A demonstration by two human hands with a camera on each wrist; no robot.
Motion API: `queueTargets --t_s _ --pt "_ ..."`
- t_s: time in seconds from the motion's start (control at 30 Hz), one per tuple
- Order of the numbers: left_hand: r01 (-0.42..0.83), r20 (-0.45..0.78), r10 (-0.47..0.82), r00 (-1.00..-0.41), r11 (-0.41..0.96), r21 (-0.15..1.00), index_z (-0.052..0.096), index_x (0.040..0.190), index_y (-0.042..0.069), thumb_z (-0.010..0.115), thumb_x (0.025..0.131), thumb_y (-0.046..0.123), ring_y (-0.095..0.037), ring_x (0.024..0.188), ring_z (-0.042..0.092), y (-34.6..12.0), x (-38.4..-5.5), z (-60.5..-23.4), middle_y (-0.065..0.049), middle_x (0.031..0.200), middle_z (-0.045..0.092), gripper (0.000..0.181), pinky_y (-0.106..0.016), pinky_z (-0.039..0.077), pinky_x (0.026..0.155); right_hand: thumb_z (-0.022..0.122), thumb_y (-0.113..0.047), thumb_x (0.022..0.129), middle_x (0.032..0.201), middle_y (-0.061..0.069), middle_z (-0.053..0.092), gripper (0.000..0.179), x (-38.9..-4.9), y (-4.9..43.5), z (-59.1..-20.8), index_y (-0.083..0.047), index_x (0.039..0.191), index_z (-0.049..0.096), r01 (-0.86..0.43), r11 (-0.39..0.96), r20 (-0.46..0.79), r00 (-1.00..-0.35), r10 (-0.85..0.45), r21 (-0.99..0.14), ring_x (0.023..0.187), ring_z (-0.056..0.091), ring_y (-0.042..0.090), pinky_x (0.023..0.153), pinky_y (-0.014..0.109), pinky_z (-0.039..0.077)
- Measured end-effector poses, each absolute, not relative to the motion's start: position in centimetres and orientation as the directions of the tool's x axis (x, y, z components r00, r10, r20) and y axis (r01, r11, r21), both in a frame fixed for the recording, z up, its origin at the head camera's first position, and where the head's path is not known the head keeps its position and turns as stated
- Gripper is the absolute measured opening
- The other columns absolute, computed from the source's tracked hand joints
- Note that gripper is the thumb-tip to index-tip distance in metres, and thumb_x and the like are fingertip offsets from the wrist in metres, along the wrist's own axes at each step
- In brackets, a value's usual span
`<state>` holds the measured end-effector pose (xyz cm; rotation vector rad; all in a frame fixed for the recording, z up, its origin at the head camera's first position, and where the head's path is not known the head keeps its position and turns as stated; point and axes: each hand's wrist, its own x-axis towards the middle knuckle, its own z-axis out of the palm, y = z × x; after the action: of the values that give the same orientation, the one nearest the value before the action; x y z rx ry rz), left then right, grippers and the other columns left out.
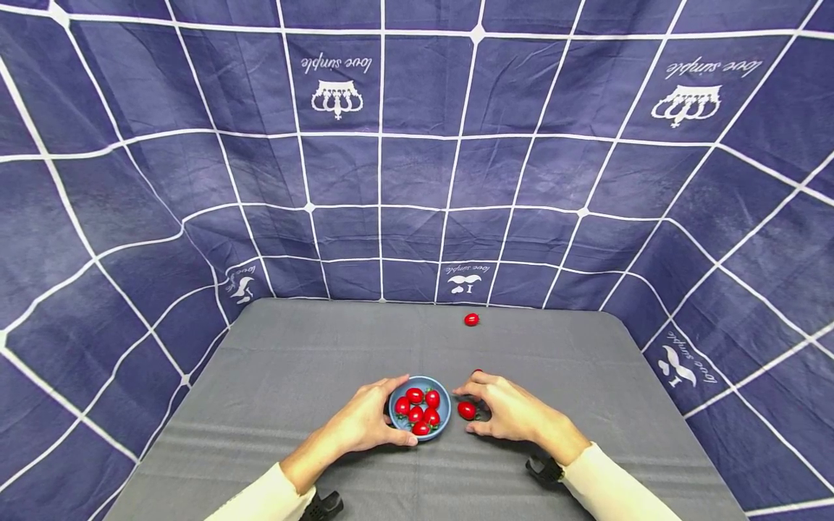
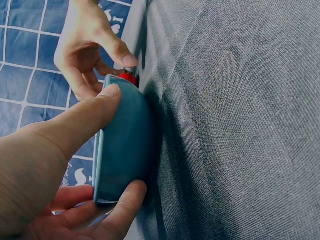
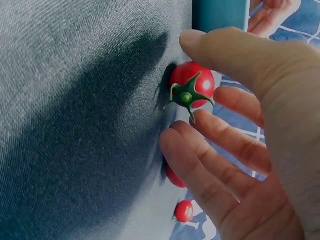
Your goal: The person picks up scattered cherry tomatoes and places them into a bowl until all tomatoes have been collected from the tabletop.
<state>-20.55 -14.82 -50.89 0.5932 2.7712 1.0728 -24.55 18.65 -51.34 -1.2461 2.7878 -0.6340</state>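
A small blue bowl stands on the grey cloth with several red cherry tomatoes inside. My left hand grips its left side, thumb at the near rim and fingers around the far part. To the right of the bowl lies a loose cherry tomato, its green stem star facing the right wrist camera. My right hand is spread around this tomato, thumb on one side and fingers on the other, with gaps showing between.
Another cherry tomato sits just beyond my right fingers, mostly hidden by them. Farther back, near the table's rear edge, lies one more tomato. Blue cloth with white grid lines hangs behind and beside the grey table.
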Motion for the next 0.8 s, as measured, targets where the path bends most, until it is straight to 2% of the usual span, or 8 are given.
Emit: queueTargets --t_s 0.2,0.47,0.8 --pt "0.322 0.04 0.399 -0.916 0.673 0.666 0.06 0.167 0.003 0.113 0.072 0.042 -0.048 0.146 0.065 -14.71 -20.5 -50.89 -0.019 0.157 0.072 0.115 -0.069 0.053 0.125 0.099 -0.019 0.091 0.112 -0.005 0.075 0.049 -24.52 18.46 -51.49 -0.016 0.138 0.083 -0.722 0.596 0.156 -0.673 -0.723 -0.351 0.085 0.064 -0.003 0.081 0.02 0.06" --pt "0.308 0.028 0.395 -0.918 0.671 0.675 0.061 0.167 0.004 0.113 0.072 0.043 -0.047 0.147 0.064 -14.57 -20.49 -50.96 -0.017 0.157 0.073 0.115 -0.069 0.052 0.126 0.093 -0.002 0.093 0.108 0.0 0.08 0.033 -24.62 18.52 -51.96 -0.011 0.125 0.087 -0.731 0.547 0.185 -0.653 -0.734 -0.408 0.082 0.071 -0.005 0.076 0.011 0.061" --pt "0.349 0.042 0.425 -0.904 0.681 0.643 0.06 0.166 0.0 0.112 0.073 0.043 -0.045 0.144 0.068 -14.95 -20.68 -50.66 -0.02 0.155 0.074 0.115 -0.067 0.054 0.125 0.092 -0.001 0.093 0.101 -0.001 0.077 0.032 -24.65 18.46 -51.85 -0.011 0.124 0.088 -0.735 0.54 0.203 -0.651 -0.731 -0.411 0.08 0.068 -0.007 0.074 0.009 0.059"
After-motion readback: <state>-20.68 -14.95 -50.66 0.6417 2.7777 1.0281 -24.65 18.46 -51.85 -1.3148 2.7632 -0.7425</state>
